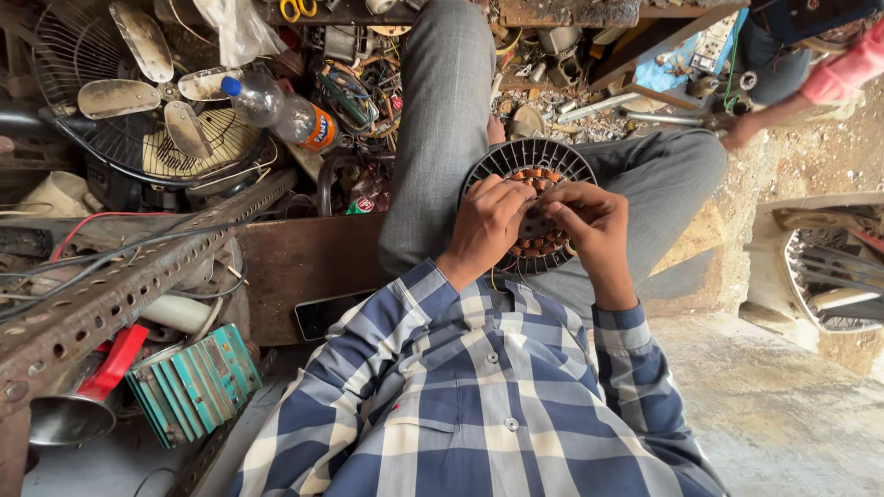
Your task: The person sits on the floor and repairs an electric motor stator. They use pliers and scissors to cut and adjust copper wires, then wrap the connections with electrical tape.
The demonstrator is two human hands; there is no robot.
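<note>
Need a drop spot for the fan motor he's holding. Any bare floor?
Bare concrete floor at the person's right, between the checked sleeve and the fan guard. Left side is crowded: perforated angle bar, old fan, bottle, scrap. Both hands, left hand and right hand, are on the stator.

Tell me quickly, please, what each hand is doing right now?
Left hand: fingers curled on the round dark metal motor stator with copper windings.
Right hand: fingertips pinched at the same stator's windings; what they grip cannot be told.
</note>
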